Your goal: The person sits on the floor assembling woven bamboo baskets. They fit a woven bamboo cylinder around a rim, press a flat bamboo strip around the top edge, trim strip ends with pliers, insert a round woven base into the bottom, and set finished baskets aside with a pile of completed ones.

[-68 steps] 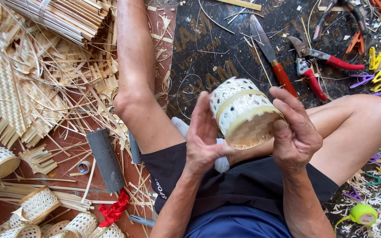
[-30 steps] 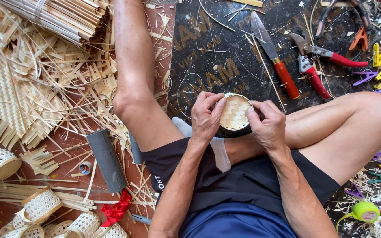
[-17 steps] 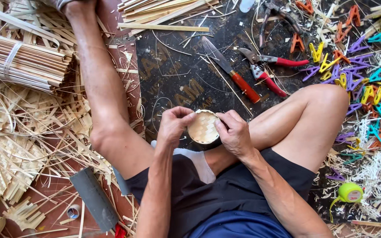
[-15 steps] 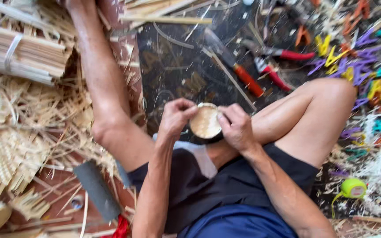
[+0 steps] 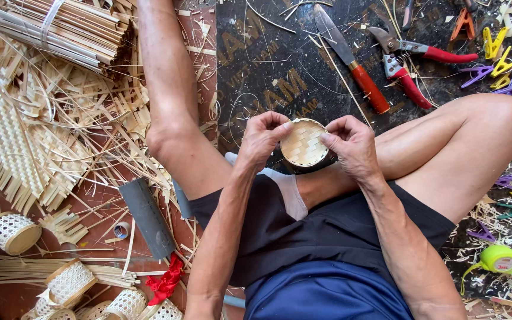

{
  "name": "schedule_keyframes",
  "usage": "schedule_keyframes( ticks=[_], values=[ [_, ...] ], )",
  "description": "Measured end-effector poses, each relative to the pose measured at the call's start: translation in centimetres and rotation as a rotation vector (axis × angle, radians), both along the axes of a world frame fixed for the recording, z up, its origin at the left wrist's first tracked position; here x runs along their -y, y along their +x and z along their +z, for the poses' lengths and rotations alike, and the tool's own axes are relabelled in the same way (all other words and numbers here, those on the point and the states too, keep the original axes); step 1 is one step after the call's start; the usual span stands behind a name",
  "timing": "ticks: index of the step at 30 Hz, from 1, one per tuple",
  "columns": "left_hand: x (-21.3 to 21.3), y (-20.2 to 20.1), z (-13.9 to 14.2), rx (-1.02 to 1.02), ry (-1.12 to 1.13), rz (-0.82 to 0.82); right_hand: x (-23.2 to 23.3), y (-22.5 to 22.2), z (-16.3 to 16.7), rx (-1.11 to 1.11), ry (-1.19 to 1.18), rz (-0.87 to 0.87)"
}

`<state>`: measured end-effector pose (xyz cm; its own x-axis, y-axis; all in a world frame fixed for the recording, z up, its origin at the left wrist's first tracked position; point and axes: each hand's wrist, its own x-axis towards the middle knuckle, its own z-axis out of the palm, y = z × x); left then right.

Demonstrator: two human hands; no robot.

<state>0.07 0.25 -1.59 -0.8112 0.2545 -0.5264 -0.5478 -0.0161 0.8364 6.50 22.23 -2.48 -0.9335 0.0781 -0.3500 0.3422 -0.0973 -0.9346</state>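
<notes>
Basket: small round woven bamboo basket of pale straw colour (image 5: pixel 304 142), held above the person's lap, between the two knees, over the dark printed floor mat (image 5: pixel 268 65).
Left hand: left hand (image 5: pixel 263 137) pinches the left rim of the basket between thumb and fingertips; it is closed on the rim.
Right hand: right hand (image 5: pixel 352 143) grips the right rim in the same way, the fingers curled around the edge.
Work done: the flat woven bottom looks complete, with an even checker pattern and a closed round rim. I judge the body is already formed.
Work left: the hands seem to press or adjust the rim; I cannot tell whether some finishing of the edge remains.
Direction: the woven bottom faces up toward the camera, so the opening points down and away. The axis of the cylinder runs nearly along the view line; the side walls are almost hidden.
Around: red-handled knife (image 5: pixel 351 62) and red-handled pruning shears (image 5: pixel 410 65) lie far on the mat. Finished white lattice baskets (image 5: pixel 8 232) stand near left, among loose bamboo strips (image 5: pixel 60 142).
</notes>
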Motion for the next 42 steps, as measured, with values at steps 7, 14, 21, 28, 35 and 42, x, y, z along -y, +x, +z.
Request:
schedule_keyframes(
  ticks=[7, 14, 21, 28, 35, 42],
  values=[
    [0.3, 3.0, 1.3, -0.064, -0.063, 0.176, -0.9, 1.2, 2.5, 0.158, -0.201, -0.041],
    [-1.0, 7.2, 1.2, 0.058, 0.227, 0.358, 0.4, 1.9, 2.7, 0.141, -0.199, -0.122],
    [-1.4, 7.3, 0.8, 0.058, 0.167, 0.363, 0.4, 1.6, 2.0, 0.101, -0.166, -0.118],
    [-1.5, 7.6, 0.8, -0.002, 0.173, 0.385, 0.8, 2.4, 1.0, 0.094, -0.180, -0.155],
    [-0.9, 7.0, 1.4, -0.069, 0.154, 0.395, 1.2, 2.7, 0.5, 0.058, -0.118, -0.158],
    [1.8, 8.0, 0.9, 0.097, 0.231, 0.484, -4.8, 0.7, 2.4, -0.060, 0.330, -0.093]
  ],
)
